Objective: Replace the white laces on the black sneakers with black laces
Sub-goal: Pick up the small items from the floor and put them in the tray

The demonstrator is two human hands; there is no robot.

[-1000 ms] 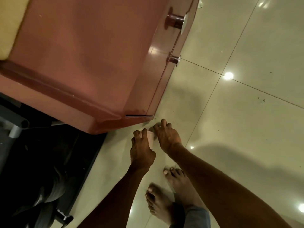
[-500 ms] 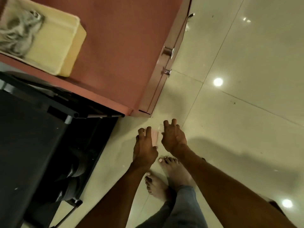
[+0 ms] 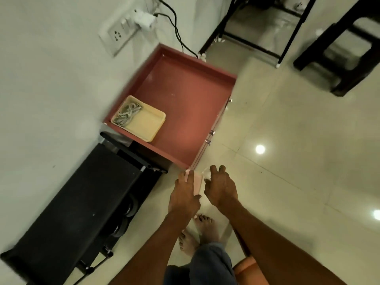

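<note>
Both hands are held out low in front of the person, above the pale tiled floor (image 3: 287, 161) and just off the near corner of a red cabinet (image 3: 185, 112). The left hand (image 3: 184, 194) has its fingers curled over the top edge of a small pink packet (image 3: 197, 182), with the thumb underneath. The right hand (image 3: 221, 189) sits just beside it, fingers bent around something pale and clear at the packet's right end; what that piece is cannot be told.

On the cabinet's tabletop, near the wall-side corner, lies a shallow cream tray (image 3: 144, 125), and a loose tangle of white laces (image 3: 127, 113) is heaped in its far end. No sneakers can be made out for certain.

Left of the cabinet stands a low black rack (image 3: 78, 202) with dark rounded shapes under it, too dim to name. A wall socket (image 3: 119, 33) with a white plug (image 3: 144, 19) and black cables sits above. The person's bare feet (image 3: 202, 231) stand on the floor below the hands
</note>
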